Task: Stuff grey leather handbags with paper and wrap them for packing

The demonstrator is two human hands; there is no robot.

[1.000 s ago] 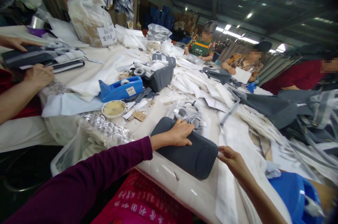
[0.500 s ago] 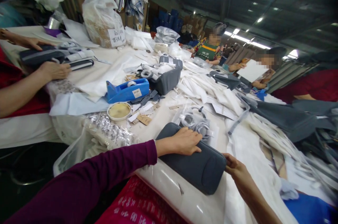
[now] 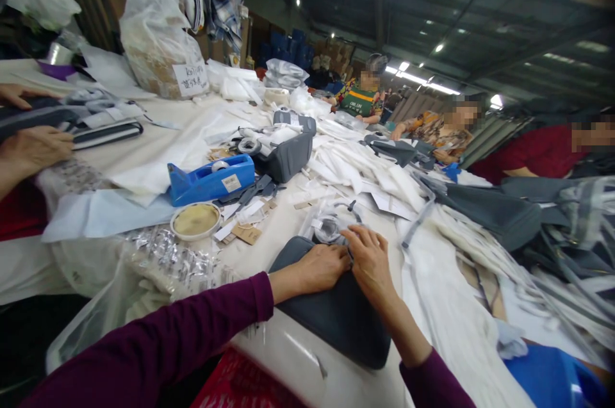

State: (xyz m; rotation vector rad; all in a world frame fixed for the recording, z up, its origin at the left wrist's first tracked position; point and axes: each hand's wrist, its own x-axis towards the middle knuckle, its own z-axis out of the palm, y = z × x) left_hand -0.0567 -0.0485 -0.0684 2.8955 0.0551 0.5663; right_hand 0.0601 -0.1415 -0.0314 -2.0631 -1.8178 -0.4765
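A dark grey bag [image 3: 336, 325] with rounded corners lies in front of me at the table's near edge. My left hand [image 3: 324, 267] is closed on its top edge, fingers curled over, the knuckles hiding the fingertips. Close beside it, my right hand [image 3: 369, 261] is closed at the same edge, its index finger raised and bent and its thumb near the left fingers. Exactly what the fingertips pinch there is hidden. Just behind the hands, a coiled grey strap [image 3: 329, 228] lies in clear plastic.
A blue tape dispenser [image 3: 211, 179], a round tin [image 3: 195, 221] and loose tags [image 3: 246, 233] lie to the left. Another grey bag [image 3: 288, 155] stands beyond. White wrapping [image 3: 446, 305] and grey bags [image 3: 490, 212] cover the right. A co-worker's hands [image 3: 38, 148] work at far left.
My right hand has left the bag's right end and come to its top edge beside my left hand. The bag has turned and tilted slightly. The view has shifted right.
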